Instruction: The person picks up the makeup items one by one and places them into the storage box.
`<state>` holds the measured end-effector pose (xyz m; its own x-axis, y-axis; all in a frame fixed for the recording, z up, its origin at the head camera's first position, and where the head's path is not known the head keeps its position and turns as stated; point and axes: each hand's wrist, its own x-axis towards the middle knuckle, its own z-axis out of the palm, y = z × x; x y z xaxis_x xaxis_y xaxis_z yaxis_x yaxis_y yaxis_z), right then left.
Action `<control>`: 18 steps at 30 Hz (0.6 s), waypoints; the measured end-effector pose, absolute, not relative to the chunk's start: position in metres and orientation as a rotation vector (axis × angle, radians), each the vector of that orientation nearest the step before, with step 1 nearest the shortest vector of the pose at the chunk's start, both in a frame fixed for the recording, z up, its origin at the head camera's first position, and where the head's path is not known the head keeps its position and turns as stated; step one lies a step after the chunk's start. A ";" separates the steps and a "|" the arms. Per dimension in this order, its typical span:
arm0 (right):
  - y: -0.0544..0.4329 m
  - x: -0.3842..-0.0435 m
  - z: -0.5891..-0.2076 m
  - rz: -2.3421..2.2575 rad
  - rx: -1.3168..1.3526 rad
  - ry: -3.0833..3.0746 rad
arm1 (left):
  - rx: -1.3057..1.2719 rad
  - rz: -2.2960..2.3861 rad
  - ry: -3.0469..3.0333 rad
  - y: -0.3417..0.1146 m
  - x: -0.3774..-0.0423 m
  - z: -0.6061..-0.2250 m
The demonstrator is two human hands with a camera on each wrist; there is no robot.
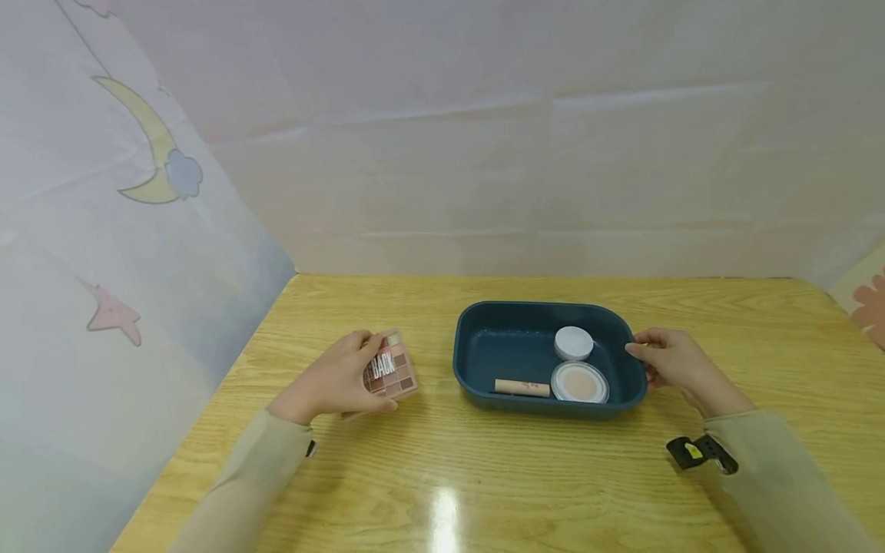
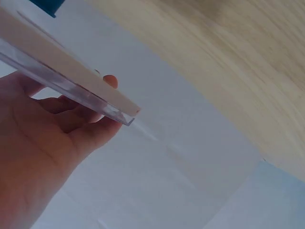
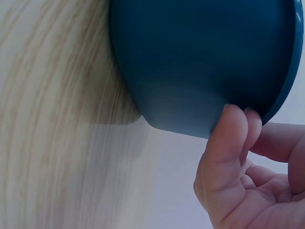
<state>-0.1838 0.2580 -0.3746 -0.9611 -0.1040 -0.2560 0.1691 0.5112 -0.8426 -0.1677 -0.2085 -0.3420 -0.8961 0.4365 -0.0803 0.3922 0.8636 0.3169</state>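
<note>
My left hand [image 1: 339, 378] grips an eyeshadow palette [image 1: 399, 372] with a clear lid and white lettering, over the table left of a dark blue bin [image 1: 501, 353]. Seen edge-on in the left wrist view, the palette [image 2: 71, 71] lies between the thumb and fingers. At the bin's right end my right hand [image 1: 674, 367] pinches the rim, thumb on one side and fingers on the other. Inside the bin are a white round lidded container [image 1: 574, 342], a round powder compact [image 1: 581, 383] and a beige tube [image 1: 522, 388]. Contact between palette and table cannot be made out.
The bin stands on a wooden table [image 1: 442, 453]. Pale fabric [image 1: 442, 169] hangs behind the table's far edge, and a printed cloth with a moon [image 1: 148, 146] covers the left side. A black strap [image 1: 691, 452] is on the right wrist.
</note>
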 end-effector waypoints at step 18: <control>0.259 -0.184 -0.374 -1.436 0.049 2.480 | 0.758 0.347 2.876 -0.186 -0.174 -0.327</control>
